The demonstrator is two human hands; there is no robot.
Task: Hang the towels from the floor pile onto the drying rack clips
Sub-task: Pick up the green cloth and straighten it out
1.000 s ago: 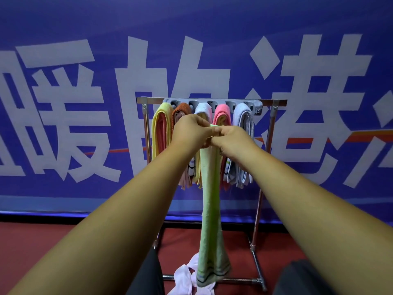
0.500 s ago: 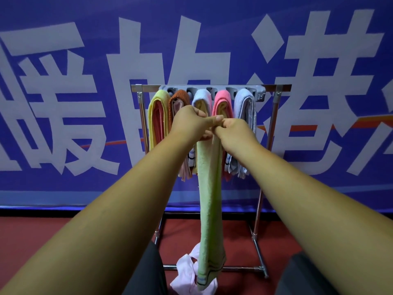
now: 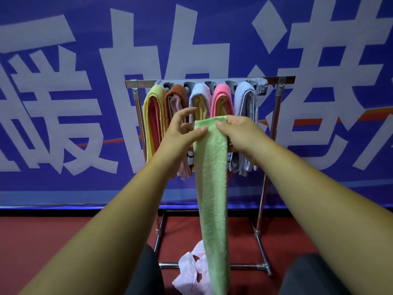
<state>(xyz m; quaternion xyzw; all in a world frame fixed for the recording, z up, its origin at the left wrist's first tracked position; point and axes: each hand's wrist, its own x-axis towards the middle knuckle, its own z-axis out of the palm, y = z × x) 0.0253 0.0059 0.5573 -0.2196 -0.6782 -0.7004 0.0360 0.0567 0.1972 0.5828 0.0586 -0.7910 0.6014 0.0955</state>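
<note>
Near the rack, the left hand pinched the green towel at its top edge — fingers spread — while the grip of the right hand pinched the right corner.

- The green towel was cloth with a looped terry pile, matt and rough.
- The drying rack was polished metal tubing, glossy.
- The clip bar was smooth grey plastic.
- The orange towel was coarse, ribbed cloth.
- The floor was matt red.
</note>
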